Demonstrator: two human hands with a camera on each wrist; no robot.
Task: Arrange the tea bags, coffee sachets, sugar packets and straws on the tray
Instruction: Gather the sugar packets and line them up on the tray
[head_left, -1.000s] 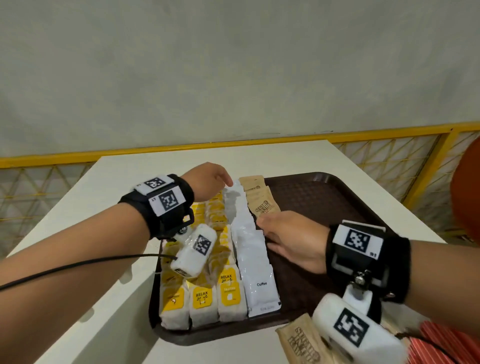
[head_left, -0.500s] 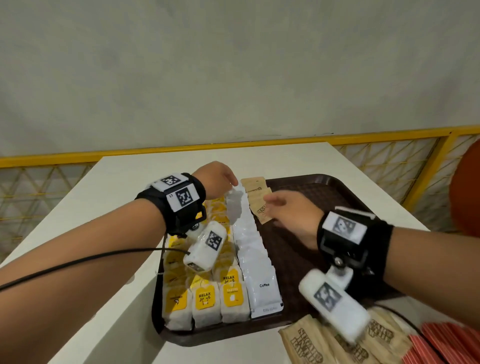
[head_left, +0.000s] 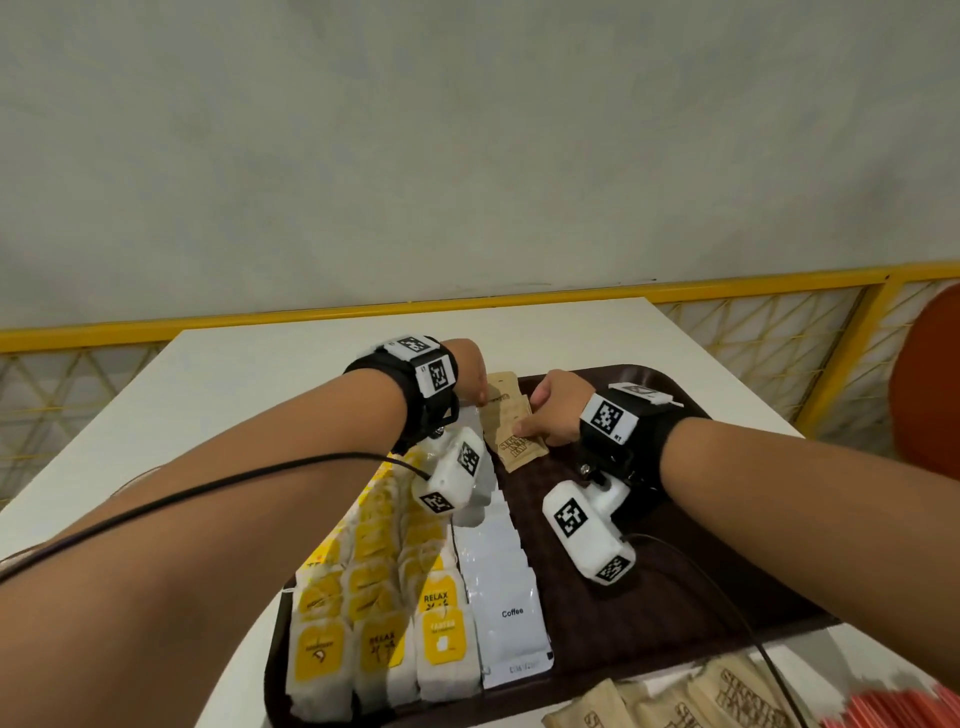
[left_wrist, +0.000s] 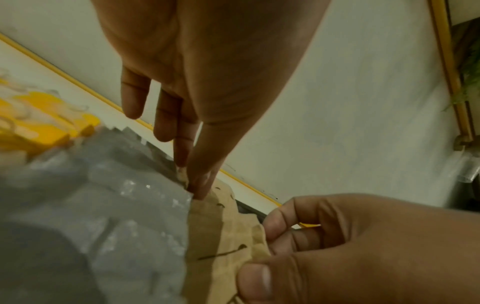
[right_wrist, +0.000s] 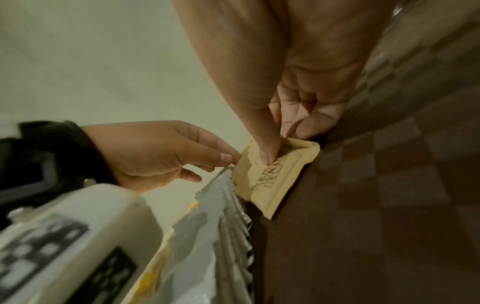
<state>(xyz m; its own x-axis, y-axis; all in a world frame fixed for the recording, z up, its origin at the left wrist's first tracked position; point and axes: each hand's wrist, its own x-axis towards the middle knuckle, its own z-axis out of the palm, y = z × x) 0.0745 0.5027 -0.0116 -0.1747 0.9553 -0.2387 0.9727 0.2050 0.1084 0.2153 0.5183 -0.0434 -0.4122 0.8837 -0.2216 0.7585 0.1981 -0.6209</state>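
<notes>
Item: brown tray (head_left: 727, 613) on a white table (head_left: 249, 395). Contents recorded: yellow-labelled tea bags (head_left: 374, 613) in rows along the left side; white coffee sachets (head_left: 506, 597) overlapped in a column just beside them; brown sugar packets (head_left: 511, 434) at the far end, touching the sachet column. The right hand (head_left: 556, 410) was found closed on the sugar packets, thumb on top and fingers curled beneath, as shown in the right wrist view. The left hand (head_left: 470, 371) was seen with fingers extended, thumb and fingertip pinched at the far corner of a sugar packet. Further sugar packets (head_left: 691, 696) and red straws (head_left: 893, 709) were noted on the table, just beside the tray's near edge.
</notes>
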